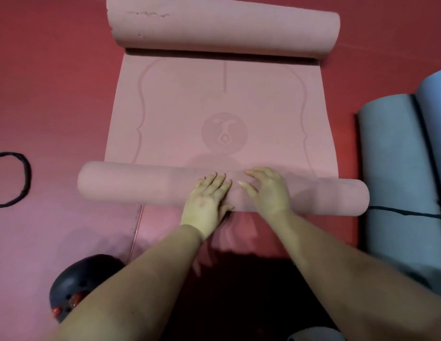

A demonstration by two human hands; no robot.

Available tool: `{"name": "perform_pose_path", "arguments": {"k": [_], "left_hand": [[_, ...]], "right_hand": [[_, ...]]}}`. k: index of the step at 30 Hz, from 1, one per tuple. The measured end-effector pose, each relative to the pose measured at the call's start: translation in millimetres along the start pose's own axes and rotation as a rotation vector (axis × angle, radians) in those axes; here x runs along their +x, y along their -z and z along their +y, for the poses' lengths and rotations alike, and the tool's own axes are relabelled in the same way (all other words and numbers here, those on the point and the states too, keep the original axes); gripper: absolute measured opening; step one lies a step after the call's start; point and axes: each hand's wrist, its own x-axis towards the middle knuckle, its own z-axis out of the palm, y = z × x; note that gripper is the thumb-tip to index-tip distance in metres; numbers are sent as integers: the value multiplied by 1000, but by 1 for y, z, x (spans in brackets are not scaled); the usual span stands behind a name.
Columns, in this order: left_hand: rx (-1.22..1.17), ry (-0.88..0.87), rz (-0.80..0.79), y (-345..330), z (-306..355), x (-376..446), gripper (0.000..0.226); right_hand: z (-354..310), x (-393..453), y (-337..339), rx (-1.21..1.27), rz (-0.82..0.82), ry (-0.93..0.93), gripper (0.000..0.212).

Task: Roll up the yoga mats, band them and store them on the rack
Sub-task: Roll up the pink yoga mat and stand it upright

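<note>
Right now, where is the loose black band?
In the head view, the black band lies on the red floor at far left, beside the pink mat.

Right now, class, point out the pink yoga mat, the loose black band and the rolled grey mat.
pink yoga mat (221,107), head view, on the flat part above the round emblem.
black band (26,178), head view, on the loop's right side.
rolled grey mat (396,168), head view, on the roll's middle.

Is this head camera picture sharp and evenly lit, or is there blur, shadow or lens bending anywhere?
Head view: soft overall, with a reddish cast; dark shadow under the forearms at bottom centre; wide-angle bending curves the pink mat edges; left hand and right hand read clearly.
</note>
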Motion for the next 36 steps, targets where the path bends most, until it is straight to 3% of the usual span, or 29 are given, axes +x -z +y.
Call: {"name": "perform_pose_path", "arguments": {"k": [3,6,10,11,14,16,19,23,27,33,36], "left_hand": [[-97,-16,-40,9,-15,20,65],[-128,51,-71,22,-14,38,62],[-29,111,43,17,-14,37,56],[-23,101,49,13,-17,35,57],[-33,45,47,15,-29,43,61],[-34,50,12,27,-32,60,66],[-9,99,4,34,-33,79,61],[87,81,82,26,-36,68,60],[7,106,44,43,-46,103,61],[50,47,134,41,-46,119,50],[25,52,117,32,-53,125,56]], "right_hand": [[-6,-37,-15,-97,148,108,56],[0,-18,-14,-146,88,146,63],[4,32,8,-123,-155,105,69],[3,33,8,-114,-144,94,66],[-4,10,-5,-168,110,36,56],[-6,1,-15,-201,155,32,60],[-2,32,-6,-200,103,86,64],[4,89,13,-128,-108,35,63],[-5,59,-2,-47,246,76,49],[3,120,12,43,78,64,51],[3,122,12,22,158,72,47]]}}
